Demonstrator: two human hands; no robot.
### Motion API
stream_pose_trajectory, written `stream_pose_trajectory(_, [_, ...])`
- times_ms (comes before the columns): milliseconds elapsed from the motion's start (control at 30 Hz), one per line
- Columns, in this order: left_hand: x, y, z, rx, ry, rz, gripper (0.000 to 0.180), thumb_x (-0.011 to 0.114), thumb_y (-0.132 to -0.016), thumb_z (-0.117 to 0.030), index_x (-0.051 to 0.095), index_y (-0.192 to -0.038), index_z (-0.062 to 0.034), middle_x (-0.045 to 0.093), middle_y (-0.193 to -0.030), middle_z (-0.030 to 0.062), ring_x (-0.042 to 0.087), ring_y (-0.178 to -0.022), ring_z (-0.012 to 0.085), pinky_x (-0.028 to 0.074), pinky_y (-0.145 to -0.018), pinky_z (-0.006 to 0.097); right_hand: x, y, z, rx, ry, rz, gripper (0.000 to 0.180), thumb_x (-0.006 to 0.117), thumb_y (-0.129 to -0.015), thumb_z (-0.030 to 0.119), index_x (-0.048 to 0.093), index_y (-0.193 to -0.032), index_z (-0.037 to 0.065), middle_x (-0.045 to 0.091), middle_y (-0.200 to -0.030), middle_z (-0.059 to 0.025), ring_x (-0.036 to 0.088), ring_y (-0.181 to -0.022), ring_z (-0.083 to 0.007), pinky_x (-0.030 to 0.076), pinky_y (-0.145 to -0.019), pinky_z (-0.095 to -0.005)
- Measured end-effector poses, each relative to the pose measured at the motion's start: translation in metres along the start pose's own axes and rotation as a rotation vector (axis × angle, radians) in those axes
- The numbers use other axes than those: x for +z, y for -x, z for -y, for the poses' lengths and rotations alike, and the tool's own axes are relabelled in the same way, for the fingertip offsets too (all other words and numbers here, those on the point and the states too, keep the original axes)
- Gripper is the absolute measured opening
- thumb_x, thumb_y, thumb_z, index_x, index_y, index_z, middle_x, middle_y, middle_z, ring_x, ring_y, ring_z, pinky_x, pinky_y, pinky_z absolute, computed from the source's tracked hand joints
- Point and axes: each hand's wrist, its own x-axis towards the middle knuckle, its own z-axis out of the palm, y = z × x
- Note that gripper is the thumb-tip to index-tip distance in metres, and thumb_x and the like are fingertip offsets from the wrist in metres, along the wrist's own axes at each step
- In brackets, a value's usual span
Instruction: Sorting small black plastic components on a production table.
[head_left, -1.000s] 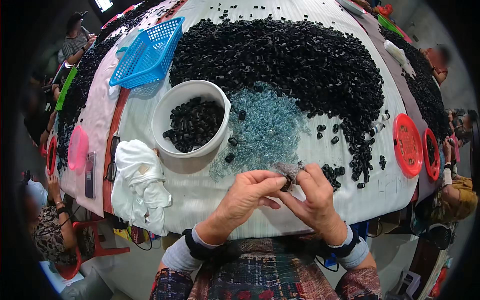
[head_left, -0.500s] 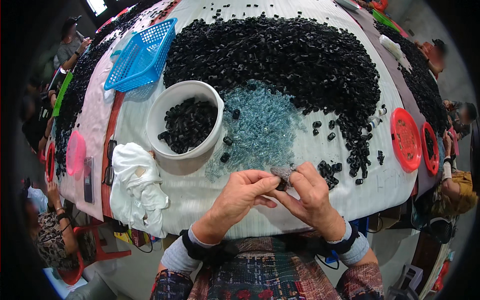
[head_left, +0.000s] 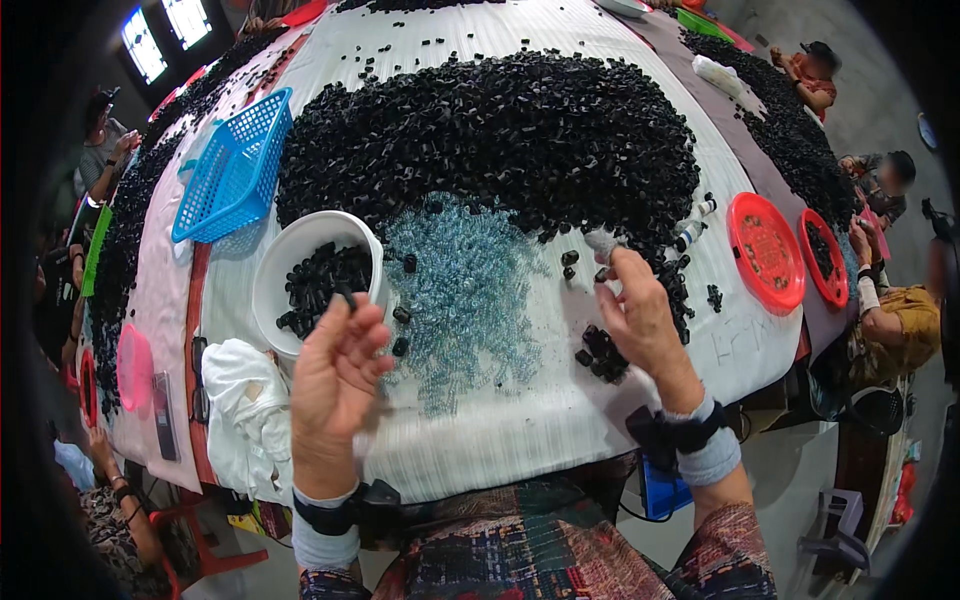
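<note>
My left hand [head_left: 338, 372] is over the near right rim of a white bowl [head_left: 372, 262] partly filled with small black plastic parts. A black part [head_left: 345, 301] shows at its pinched fingertips. My right hand [head_left: 645, 312], with a greyish cover [head_left: 601, 242] on one fingertip, pinches another small black part [head_left: 604, 273] above the cloth. Below it lies a small cluster of black parts [head_left: 603, 355]. Between bowl and right hand spreads a heap of tiny clear bluish springs or coils [head_left: 460, 290], their exact kind too small to tell.
A large heap of black parts [head_left: 490, 140] covers the table's middle. A blue basket [head_left: 235, 165] stands beyond the bowl; a white cloth [head_left: 245, 410] lies before it. Red lids [head_left: 765, 250] and small bottles [head_left: 690, 235] are at the right. Other people sit at both sides.
My hands, together at the near edge before, have parted. The left went to the bowl with a black part, the right forward and right toward the loose parts. The view has shifted.
</note>
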Motion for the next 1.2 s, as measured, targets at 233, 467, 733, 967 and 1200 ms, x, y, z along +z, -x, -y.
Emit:
stream_pose_trajectory(233, [-0.021,-0.011,-0.026,0.084,0.125,0.004,0.025,0.047,-0.098,-0.021,0.056,-0.111,-0.0015,0.063,-0.115,0.0122,0.064,-0.103,0.0228,0.060,-0.071,0.038,0.011,-0.020,-0.020,-0.153,0.259,0.135,0.037,0.054,-0.077,0.000,0.053,-0.113,-0.001,0.058,-0.111,-0.0171,0.054,-0.100,-0.0345,0.046,-0.087,-0.0389])
stream_pose_trajectory(467, [-0.022,-0.003,-0.020,0.033,0.099,0.124,0.026,0.048,-0.097,-0.018,0.054,-0.118,-0.0026,0.064,-0.112,0.0128,0.066,-0.098,0.0230,0.059,-0.071,0.038,0.028,-0.030,-0.022,-0.251,0.335,0.170,0.029,0.054,-0.077,0.000,0.055,-0.106,0.002,0.061,-0.096,-0.0124,0.058,-0.087,-0.0283,0.048,-0.077,-0.0358])
stream_pose_trajectory(733, [0.008,0.010,0.034,-0.157,-0.120,0.091,0.020,0.061,-0.090,-0.013,0.057,-0.108,-0.0037,0.065,-0.089,0.0079,0.066,-0.075,0.0165,0.057,-0.060,0.029,0.025,-0.002,-0.010,-0.128,0.111,0.063,0.038,0.059,-0.071,-0.007,0.053,-0.107,0.002,0.059,-0.087,-0.0130,0.060,-0.080,-0.0275,0.050,-0.071,-0.0348])
stream_pose_trajectory(967, [0.022,0.007,0.081,-0.248,-0.232,0.154,0.028,0.066,-0.087,-0.007,0.056,-0.113,-0.0022,0.065,-0.096,0.0083,0.065,-0.088,0.0173,0.056,-0.069,0.027,0.017,0.019,0.071,0.073,-0.448,0.193,0.054,0.059,-0.076,-0.003,0.045,-0.128,0.005,0.061,-0.081,-0.0084,0.063,-0.067,-0.0176,0.052,-0.063,-0.0297])
stream_pose_trajectory(1200, [0.018,0.012,0.084,-0.202,-0.196,0.147,0.023,0.059,-0.092,-0.011,0.058,-0.113,-0.0023,0.065,-0.105,0.0118,0.067,-0.088,0.0205,0.056,-0.068,0.027,0.022,0.024,0.080,0.029,-0.494,0.183,0.045,0.060,-0.078,-0.002,0.050,-0.122,0.004,0.060,-0.080,-0.0121,0.064,-0.068,-0.0204,0.052,-0.061,-0.0309])
